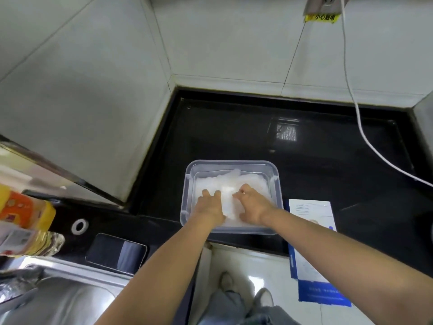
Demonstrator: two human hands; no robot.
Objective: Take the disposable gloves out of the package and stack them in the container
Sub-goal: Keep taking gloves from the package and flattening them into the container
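On the black, glossy bench (234,127) stands the container (230,162), a clear plastic box of rectangular shape with rounded corners, close to the front edge. Inside it lie the gloves (230,179), a thin, white, half-transparent film in a crinkled pile that covers the bottom. Both hands are in the container and rest palm down on this pile. The left hand (209,204) has its fingers quite straight and a little spread, and it presses on the near left part of the gloves. The right hand (251,202) lies beside it, flat too, with the fingers pointing toward the left hand and the thumb out at the near side; neither hand holds anything between the fingers. Just beside the container, on the right, lies the package (311,231), flat, white with blue edges, partly hidden under the right forearm, and its near end reaches over the edge of the bench. A thin white cable (375,146) hangs down the tiled wall (82,90) and runs over the bench at the right. On the left lie a dark phone (117,252) with a shiny screen, a steel sink (65,299), and a plastic bottle (23,221) with yellow liquid.
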